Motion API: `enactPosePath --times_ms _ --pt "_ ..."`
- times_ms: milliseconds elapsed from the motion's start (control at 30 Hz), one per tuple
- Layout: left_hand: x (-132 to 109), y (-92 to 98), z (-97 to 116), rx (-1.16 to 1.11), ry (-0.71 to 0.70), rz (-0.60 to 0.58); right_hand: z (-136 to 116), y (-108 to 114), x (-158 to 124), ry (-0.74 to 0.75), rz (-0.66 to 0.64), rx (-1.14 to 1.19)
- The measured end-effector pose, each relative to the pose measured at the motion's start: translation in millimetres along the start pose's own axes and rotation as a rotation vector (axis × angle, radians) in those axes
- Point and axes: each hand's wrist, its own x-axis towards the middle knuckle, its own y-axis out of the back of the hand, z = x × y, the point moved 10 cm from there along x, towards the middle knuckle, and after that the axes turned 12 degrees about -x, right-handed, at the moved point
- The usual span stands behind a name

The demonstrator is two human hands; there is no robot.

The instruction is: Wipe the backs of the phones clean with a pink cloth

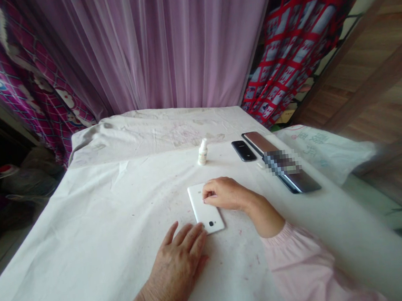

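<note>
A white smartphone [207,214] lies back side up on the white cloth, its camera lens at the end nearer me. My left hand [179,263] rests with fingers stretched out, the fingertips touching the phone's near left corner. Over the phone's upper right part is my right hand [225,193], thumb and fingers drawn together in a pinch against the back cover. Whatever is between those fingertips is too small or too hidden to name. Beyond the phone a small white spray bottle [203,152] stands upright.
To the right lie a small black phone [243,151], a brown-pink phone or case [255,142] and a dark glossy phone [299,181], partly blurred out. A plastic bag [326,149] is at the table's right edge. Purple curtains [189,41] hang behind the cloth-covered table [114,217].
</note>
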Motion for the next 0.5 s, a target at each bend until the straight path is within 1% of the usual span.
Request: enactPosePath --times_ms 133,300,500 --pt "1 1.2 2 0.002 -0.005 0.007 -11 -1 3 0.029 0.04 -0.008" --pt "0 -1.6 2 -0.004 0.01 0.004 -27 -5 5 0.076 0.086 -0.005" --pt "0 -2.5 2 -0.006 0.019 0.004 -30 -9 6 0.088 0.096 0.003"
